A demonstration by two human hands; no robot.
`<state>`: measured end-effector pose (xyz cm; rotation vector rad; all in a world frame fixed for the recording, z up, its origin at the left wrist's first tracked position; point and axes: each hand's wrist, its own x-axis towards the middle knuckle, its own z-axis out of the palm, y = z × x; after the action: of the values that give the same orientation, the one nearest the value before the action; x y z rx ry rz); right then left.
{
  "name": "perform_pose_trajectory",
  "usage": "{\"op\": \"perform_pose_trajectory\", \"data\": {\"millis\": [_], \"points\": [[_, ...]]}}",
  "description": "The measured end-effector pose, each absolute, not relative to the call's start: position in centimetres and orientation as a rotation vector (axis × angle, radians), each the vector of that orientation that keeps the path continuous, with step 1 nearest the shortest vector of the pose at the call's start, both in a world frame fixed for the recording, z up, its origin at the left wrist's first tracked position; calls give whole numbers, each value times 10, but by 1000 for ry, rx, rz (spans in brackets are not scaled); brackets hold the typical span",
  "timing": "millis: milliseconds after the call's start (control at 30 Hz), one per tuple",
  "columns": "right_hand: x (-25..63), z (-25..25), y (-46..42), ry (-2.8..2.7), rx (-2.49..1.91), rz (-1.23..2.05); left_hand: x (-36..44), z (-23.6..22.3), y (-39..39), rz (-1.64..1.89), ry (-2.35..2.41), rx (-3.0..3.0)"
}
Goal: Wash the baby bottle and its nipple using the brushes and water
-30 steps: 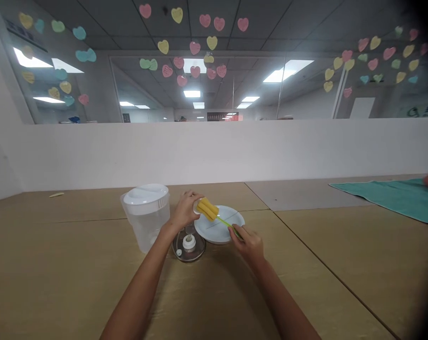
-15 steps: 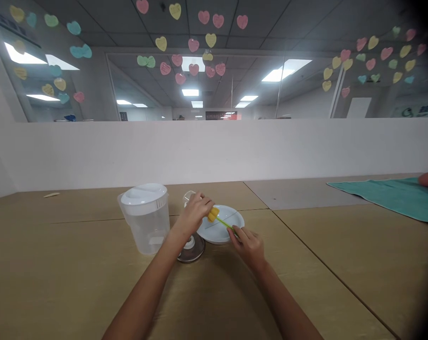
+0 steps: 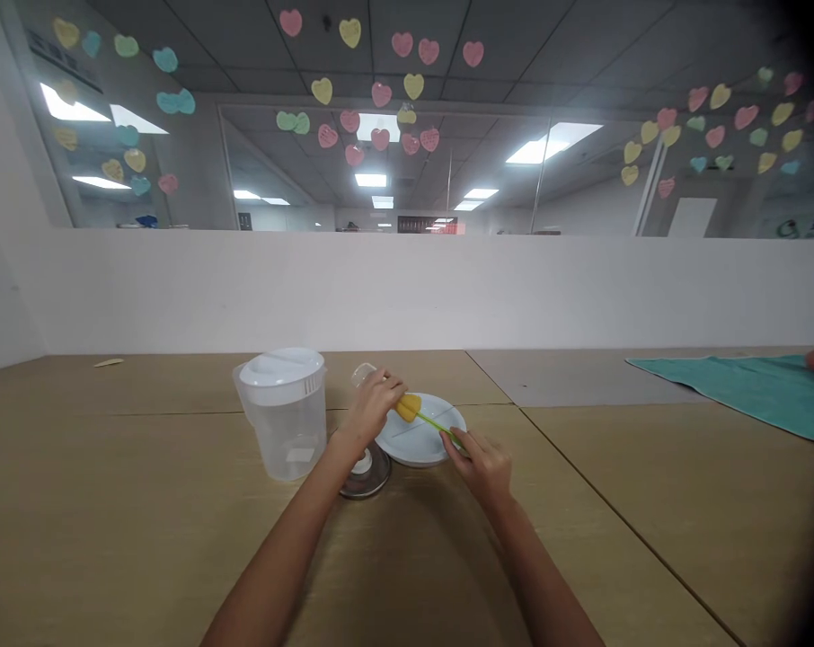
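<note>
Heart-shaped notes [image 3: 413,86] dot the glass above a wooden table [image 3: 144,503]. Over a white plate [image 3: 417,440], the left hand [image 3: 378,402] is closed around a clear container [image 3: 362,374] (mostly hidden by fingers), a yellow sponge brush [image 3: 408,407] at its near end; the right hand [image 3: 478,456] clamps the brush's green handle [image 3: 434,422].

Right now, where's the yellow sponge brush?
Head view, centre: brush above the white plate, green handle in the right hand, yellow sponge end at the left hand.

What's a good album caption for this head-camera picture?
Two bare hands, a yellow sponge brush and a clear container above a white plate.
</note>
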<state>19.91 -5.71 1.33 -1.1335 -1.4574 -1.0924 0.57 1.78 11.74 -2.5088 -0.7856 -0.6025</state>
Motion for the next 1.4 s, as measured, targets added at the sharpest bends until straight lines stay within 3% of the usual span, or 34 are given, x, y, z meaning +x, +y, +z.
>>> {"op": "perform_pose_trajectory", "data": {"millis": [233,500,667,1033,1400], "points": [[220,9,-53,-1177,-1306,-1013,-21,117,37,-708,-971,-2391],[228,9,-50,-932,-1685,-451,-10,128,17,-1024,-1120,-2695],[235,-9,-39,-974,-1765,-340,9,142,-18,-1031,-1160,-2985],[232,-20,-35,-1330,-2128,-57,27,137,-62,-283,-993,-3251],[226,-10,-41,-1468,-2135,67,31,119,-53,88,-996,-3085]]}}
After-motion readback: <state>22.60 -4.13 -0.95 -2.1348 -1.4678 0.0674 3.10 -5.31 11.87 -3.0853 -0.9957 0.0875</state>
